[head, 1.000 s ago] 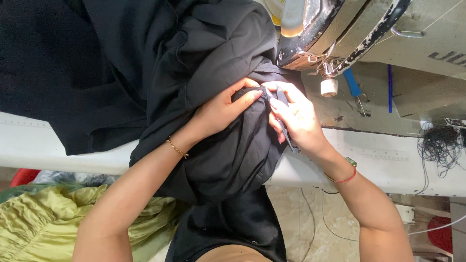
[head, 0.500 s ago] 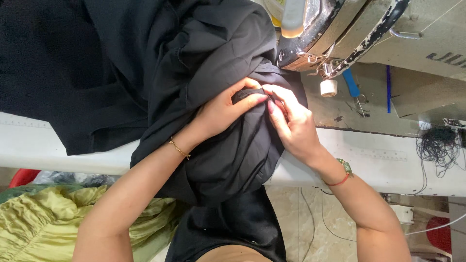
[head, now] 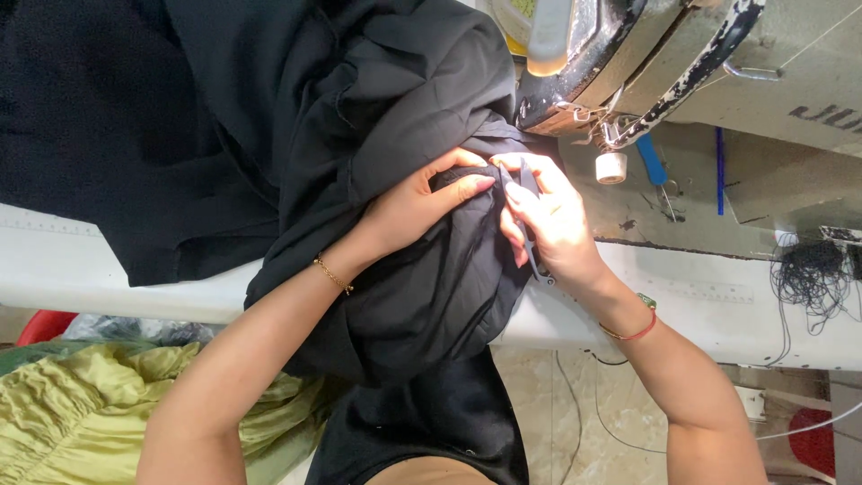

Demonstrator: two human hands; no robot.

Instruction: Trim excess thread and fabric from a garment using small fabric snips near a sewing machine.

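Two hands meet on one heap of black fabric [head: 359, 180] at the bench's [head: 108, 269] front edge. The left hand [head: 417, 202] pinches a fold of the cloth, fingers closed on it, one thin gold bracelet [head: 332, 275] at its wrist. The right hand [head: 552, 220] grips one small thread snip [head: 528, 235], its blades pointing at the same fold, with one red cord [head: 633, 332] around its wrist. Just behind them stands one sewing machine [head: 664, 54]. A single tangle of black thread [head: 813, 274] lies on the bench to the right, and one green cloth [head: 99, 404] is bunched below on the left.
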